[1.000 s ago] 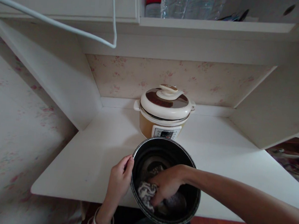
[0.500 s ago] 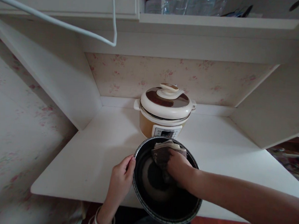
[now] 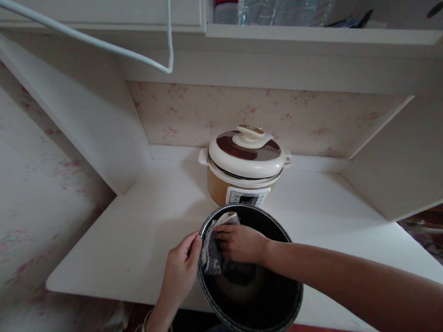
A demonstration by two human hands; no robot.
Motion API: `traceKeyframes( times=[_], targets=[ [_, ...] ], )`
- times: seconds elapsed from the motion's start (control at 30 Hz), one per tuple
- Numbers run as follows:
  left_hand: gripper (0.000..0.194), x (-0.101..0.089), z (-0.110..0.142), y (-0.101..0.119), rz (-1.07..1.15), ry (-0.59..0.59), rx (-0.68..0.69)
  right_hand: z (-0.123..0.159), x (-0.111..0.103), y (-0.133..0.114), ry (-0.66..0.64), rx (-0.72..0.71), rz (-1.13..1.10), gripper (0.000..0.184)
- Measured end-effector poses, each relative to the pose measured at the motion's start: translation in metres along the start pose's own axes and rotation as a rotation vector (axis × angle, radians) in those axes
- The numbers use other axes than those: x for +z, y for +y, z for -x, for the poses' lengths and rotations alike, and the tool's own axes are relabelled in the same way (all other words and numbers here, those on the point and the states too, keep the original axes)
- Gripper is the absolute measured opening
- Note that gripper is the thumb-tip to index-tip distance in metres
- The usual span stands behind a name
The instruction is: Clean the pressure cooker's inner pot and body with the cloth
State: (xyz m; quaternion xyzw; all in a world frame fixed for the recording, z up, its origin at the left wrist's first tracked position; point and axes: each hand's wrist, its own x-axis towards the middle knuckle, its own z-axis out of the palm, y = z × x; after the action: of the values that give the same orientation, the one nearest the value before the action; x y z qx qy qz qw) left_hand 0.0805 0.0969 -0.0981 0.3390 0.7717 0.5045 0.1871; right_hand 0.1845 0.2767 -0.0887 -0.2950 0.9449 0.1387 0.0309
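A black inner pot (image 3: 258, 306) is tilted toward me over the front edge of the white table. My left hand (image 3: 182, 263) grips its rim at the left, thumb on the outer side and fingers closed. Inside the pot, my right hand (image 3: 241, 244) presses a grey-brown cloth (image 3: 212, 252) with a pale edge against the left inner wall. Its fingers lie over the cloth, and part of the cloth is hidden beneath them. Just behind the pot stands a cream and gold electric pressure cooker (image 3: 246, 160) with its lid on.
The white table (image 3: 159, 222) has panels on both sides and floral wallpaper behind. An open shelf (image 3: 306, 34) overhead holds plastic bottles (image 3: 281, 8). A white cable (image 3: 83, 37) hangs down at the upper left.
My right hand has carried the cloth from the far right part of the pot's inside to its left wall. My left hand still holds the rim.
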Motion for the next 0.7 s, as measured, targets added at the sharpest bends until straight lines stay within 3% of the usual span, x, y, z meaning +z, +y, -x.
traceKeyframes(
  times=[0.23,0.37,0.43,0.7],
  targets=[
    [0.041,0.001,0.001,-0.001,0.004,0.01,-0.033,0.029,-0.016,-0.005,-0.266,0.43,-0.106,0.019],
    [0.04,0.001,0.003,0.002,0.003,0.023,-0.037,0.042,-0.037,-0.019,-0.576,0.582,-0.321,0.06],
    [0.04,0.002,0.003,0.003,0.007,0.035,-0.034,0.043,-0.044,-0.027,-0.658,0.613,-0.428,0.066],
    [0.039,0.006,0.001,0.001,0.03,0.079,-0.05,0.018,-0.056,-0.039,-0.496,0.587,-0.961,0.042]
  ],
)
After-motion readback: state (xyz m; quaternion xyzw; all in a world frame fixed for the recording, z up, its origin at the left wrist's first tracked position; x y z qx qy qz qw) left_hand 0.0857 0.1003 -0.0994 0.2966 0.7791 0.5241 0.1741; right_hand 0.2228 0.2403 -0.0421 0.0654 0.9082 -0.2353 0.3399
